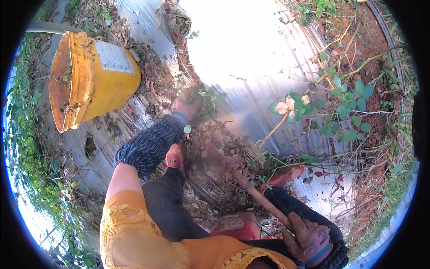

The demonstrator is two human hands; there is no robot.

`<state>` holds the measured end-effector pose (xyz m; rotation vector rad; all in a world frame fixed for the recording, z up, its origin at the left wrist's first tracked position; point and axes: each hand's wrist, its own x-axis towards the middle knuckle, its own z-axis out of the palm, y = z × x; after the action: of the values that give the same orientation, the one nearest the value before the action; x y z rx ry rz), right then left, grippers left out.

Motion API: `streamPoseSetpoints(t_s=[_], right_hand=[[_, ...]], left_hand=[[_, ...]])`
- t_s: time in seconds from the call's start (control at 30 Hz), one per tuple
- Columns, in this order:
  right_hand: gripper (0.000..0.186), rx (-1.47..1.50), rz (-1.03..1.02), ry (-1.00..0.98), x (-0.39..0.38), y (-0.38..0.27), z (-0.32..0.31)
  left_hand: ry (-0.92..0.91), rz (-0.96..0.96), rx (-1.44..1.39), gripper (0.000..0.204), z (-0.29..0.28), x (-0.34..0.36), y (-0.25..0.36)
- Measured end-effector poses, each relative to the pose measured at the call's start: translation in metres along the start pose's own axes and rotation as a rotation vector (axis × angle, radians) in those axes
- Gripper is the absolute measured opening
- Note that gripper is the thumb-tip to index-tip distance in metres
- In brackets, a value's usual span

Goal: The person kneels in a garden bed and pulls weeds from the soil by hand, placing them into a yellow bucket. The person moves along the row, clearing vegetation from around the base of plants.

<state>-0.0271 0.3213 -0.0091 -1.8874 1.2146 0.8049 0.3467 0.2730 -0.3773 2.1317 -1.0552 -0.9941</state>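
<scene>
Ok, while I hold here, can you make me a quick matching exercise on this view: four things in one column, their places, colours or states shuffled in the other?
Things:
1. Bucket
2. Right hand
3. Left hand
4. Left forearm sleeve

Descriptions:
A. Closed around a wooden handle
B. Dark and patterned
C. Yellow, toward the upper left
D. Blurred, beside green weeds

Pairs: 1-C, 2-A, 3-D, 4-B

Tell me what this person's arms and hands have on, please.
The left arm has an orange, lacy sleeve and a dark, blue-patterned sleeve cover with a gathered end. The right hand wears a soiled glove with a dark printed mark and a blue-green cuff band. The left hand is blurred, with a bluish wrist band.
</scene>
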Motion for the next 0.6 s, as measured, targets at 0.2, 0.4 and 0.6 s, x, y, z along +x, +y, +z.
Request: streamPoseSetpoints(t_s=[0.2, 0.4, 0.6], right_hand=[[0.055, -0.031, -0.002, -0.003, -0.003, 0.002, 0.006], [0.056, -0.019, -0.005, -0.003, -0.003, 0.005, 0.007], [0.058, -0.022, 0.053, -0.051, -0.002, 0.006, 0.005]], left_hand=[[-0.578, 0.423, 0.309, 0.034, 0.007, -0.077, 0.012], [0.086, 0.002, 0.177, 0.04, -0.035, -0.002, -0.001], [0.358, -0.17, 0.292, 0.062, -0.081, 0.067, -0.017]])
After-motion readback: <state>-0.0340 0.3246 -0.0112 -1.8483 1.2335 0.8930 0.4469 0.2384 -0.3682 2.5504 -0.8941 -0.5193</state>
